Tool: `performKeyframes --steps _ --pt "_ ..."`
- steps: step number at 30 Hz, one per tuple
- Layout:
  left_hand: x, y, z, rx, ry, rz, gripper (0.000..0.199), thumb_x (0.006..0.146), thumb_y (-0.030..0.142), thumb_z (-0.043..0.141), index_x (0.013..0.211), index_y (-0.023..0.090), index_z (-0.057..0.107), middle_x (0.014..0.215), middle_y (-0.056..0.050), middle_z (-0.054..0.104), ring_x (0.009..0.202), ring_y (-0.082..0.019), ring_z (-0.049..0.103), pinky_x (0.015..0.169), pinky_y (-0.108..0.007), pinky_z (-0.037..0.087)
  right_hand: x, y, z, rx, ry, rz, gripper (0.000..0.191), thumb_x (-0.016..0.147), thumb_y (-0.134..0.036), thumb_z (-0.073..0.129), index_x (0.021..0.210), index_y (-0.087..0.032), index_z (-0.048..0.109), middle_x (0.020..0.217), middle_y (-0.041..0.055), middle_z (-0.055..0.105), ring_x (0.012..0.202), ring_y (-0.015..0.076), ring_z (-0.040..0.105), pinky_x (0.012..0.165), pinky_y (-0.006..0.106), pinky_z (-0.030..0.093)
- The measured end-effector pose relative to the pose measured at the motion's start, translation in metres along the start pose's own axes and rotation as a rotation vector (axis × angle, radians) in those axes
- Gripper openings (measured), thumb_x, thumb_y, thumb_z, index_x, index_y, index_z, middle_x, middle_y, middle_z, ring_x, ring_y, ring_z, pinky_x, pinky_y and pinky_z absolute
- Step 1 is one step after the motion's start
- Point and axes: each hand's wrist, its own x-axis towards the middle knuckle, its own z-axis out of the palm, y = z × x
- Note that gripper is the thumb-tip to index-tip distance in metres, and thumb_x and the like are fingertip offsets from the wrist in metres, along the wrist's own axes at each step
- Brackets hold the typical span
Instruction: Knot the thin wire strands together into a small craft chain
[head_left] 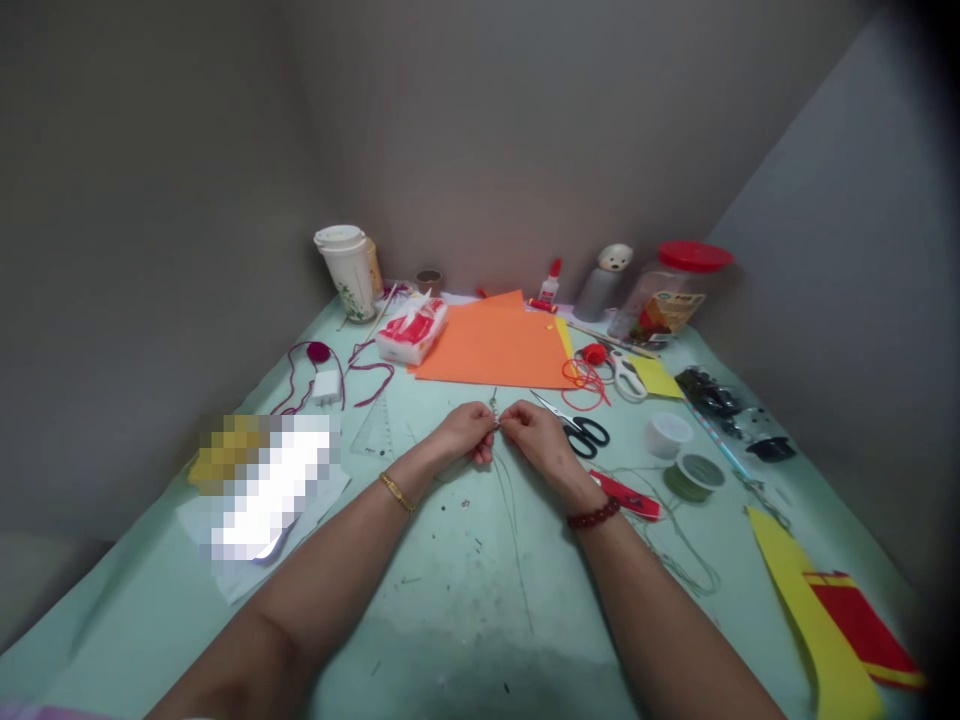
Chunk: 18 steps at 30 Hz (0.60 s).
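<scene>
My left hand and my right hand meet at the middle of the table, with their fingertips pinching a short beaded wire between them. A thin grey wire hangs from the pinch and trails across the pale green table cover. Black-handled scissors lie just right of my right hand. A gold bangle circles my left wrist, and a dark red bead bracelet circles my right wrist.
Orange paper lies ahead, with red cord, white-handled scissors and a green wire spool to the right. A tissue pack, paper cup and red-lidded jar stand at the back, against grey walls.
</scene>
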Motion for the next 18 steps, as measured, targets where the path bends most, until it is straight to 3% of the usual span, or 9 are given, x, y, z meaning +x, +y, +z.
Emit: performKeyframes --steps 11,18 --pt "-0.001 0.001 -0.001 0.026 0.007 0.013 0.018 0.087 0.026 0.042 0.073 0.015 0.044 0.052 0.003 0.049 0.038 -0.008 0.051 0.037 -0.017 0.038 -0.002 -0.002 -0.001 0.055 -0.007 0.014 0.012 0.071 -0.027 0.047 0.063 -0.019 0.052 0.051 -0.0042 0.049 0.048 0.0108 0.041 0.050 0.023 0.031" --pt "0.007 -0.009 0.004 0.108 0.089 0.092 0.017 0.085 0.030 0.047 0.075 0.017 0.043 0.048 0.006 0.047 0.034 -0.006 0.046 0.036 -0.015 0.032 -0.001 0.001 0.001 0.174 -0.069 0.054 0.014 0.071 -0.030 0.049 0.066 -0.018 0.053 0.049 -0.0050 0.047 0.041 0.0086 0.035 0.043 0.022 0.027"
